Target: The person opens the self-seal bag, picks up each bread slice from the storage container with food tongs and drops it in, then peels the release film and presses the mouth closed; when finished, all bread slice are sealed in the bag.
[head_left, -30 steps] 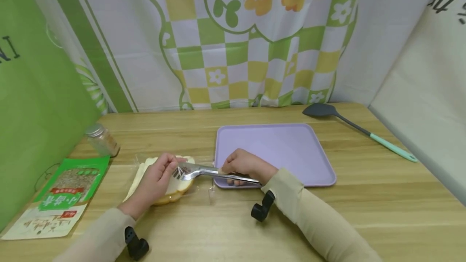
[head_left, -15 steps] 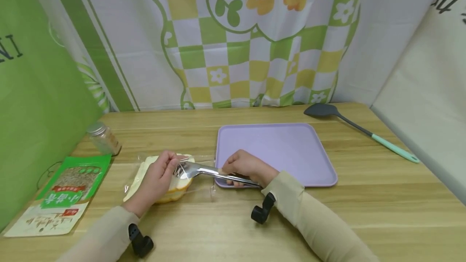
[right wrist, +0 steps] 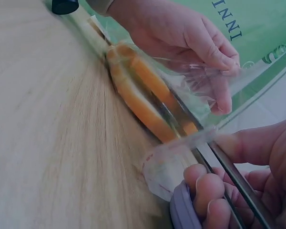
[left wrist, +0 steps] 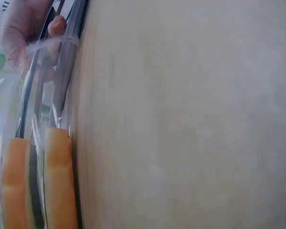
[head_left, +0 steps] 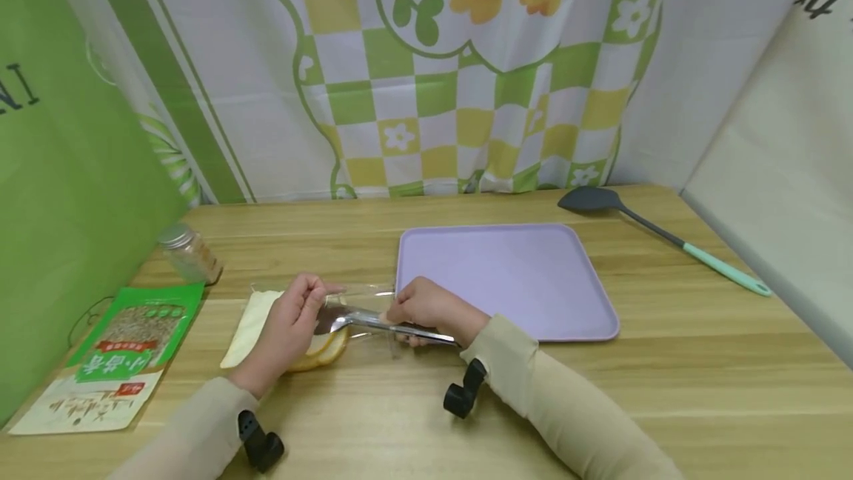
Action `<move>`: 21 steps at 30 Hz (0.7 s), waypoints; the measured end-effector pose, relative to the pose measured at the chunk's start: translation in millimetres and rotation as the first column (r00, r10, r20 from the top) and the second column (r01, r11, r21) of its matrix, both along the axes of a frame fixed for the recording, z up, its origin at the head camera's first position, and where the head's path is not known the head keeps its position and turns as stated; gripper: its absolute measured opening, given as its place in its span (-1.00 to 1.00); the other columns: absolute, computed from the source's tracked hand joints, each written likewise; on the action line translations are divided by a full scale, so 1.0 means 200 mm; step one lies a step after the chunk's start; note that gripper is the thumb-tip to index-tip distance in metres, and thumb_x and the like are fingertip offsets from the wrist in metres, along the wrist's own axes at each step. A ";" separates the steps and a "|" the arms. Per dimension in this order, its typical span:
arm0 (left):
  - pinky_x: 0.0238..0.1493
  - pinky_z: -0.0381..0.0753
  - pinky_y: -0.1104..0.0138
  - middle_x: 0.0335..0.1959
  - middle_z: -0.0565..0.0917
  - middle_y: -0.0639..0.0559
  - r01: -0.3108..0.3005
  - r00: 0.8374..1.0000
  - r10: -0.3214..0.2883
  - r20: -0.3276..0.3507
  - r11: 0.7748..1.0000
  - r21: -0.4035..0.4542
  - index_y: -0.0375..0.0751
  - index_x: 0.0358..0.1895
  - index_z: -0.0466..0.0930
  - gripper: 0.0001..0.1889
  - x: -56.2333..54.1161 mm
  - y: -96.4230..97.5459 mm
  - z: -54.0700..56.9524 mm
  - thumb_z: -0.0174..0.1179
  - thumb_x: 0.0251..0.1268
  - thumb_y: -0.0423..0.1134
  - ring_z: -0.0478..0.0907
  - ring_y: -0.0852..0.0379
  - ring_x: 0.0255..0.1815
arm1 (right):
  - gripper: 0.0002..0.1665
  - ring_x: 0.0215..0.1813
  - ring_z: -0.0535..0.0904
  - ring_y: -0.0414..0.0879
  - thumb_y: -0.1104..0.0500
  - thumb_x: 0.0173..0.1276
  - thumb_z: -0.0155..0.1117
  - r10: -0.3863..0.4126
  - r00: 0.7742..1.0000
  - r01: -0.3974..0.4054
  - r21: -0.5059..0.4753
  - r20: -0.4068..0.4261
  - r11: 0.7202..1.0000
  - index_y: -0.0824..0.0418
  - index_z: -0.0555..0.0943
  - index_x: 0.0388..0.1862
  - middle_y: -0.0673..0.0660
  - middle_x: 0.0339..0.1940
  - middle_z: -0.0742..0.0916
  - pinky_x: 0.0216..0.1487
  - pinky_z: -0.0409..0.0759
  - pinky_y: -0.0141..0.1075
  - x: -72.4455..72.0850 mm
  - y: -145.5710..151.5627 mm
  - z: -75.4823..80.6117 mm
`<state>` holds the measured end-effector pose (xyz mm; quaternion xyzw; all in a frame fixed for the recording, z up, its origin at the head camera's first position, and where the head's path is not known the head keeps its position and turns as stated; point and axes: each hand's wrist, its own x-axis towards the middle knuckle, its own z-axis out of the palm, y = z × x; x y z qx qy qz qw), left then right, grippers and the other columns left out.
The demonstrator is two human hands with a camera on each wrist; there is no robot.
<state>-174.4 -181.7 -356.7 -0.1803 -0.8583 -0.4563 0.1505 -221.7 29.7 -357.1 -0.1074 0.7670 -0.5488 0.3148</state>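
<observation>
**Two hands at the bread bag**

Your left hand [head_left: 293, 324] rests on the clear plastic bag [head_left: 363, 295] of bread slices [head_left: 326, 347], thumb and fingers pinching the upper film of its open mouth and holding it up. Your right hand [head_left: 426, 310] is curled round the handles of the metal tongs [head_left: 373, 323], whose arms reach inside the bag; in the right wrist view they run in between the orange-crusted slices [right wrist: 143, 90]. The bag lies flat on the wooden table [head_left: 600, 391], just left of the lilac tray [head_left: 506, 280], with its mouth touching the tray's near left corner.

To your far left lies a green and white packet [head_left: 113, 354], with a small spice jar [head_left: 189, 254] behind it. A dark spatula with a mint handle [head_left: 660, 239] lies beyond the tray, at your right.
</observation>
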 end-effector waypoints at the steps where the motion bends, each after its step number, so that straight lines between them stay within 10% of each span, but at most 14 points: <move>1: -0.61 0.27 0.41 -0.14 0.67 -0.22 -0.004 1.000 0.004 0.005 1.000 0.006 -0.29 -0.38 0.27 -0.83 0.00 0.00 0.00 -0.14 0.44 -0.36 0.43 0.17 -0.57 | -0.79 -0.81 0.35 -0.18 0.28 0.25 0.19 -0.004 1.000 0.004 0.004 0.004 1.000 0.34 0.54 -0.57 0.13 -0.78 0.55 -0.76 0.37 -0.40 0.00 0.00 0.00; 10: -0.24 0.42 0.57 -0.13 0.68 -0.17 -0.037 0.999 0.037 0.011 0.999 0.035 -0.32 -0.34 0.32 -0.83 0.00 -0.04 0.01 -0.16 0.46 -0.33 0.51 0.33 -0.14 | -0.80 -0.79 0.39 -0.23 0.28 0.24 0.17 0.012 0.998 -0.010 0.024 -0.066 1.000 0.40 0.62 -0.47 0.05 -0.79 0.55 -0.71 0.39 -0.46 0.00 0.07 0.04; 21: -0.50 0.31 0.49 -0.13 0.68 -0.18 -0.065 0.998 0.064 0.014 0.995 0.075 -0.31 -0.36 0.29 -0.81 -0.01 -0.06 -0.01 -0.16 0.46 -0.31 0.32 0.36 -0.51 | -0.79 -0.76 0.41 -0.20 0.24 0.25 0.18 -0.013 0.998 0.014 0.018 -0.062 1.000 0.42 0.62 -0.37 0.11 -0.71 0.59 -0.68 0.44 -0.41 0.00 0.27 0.05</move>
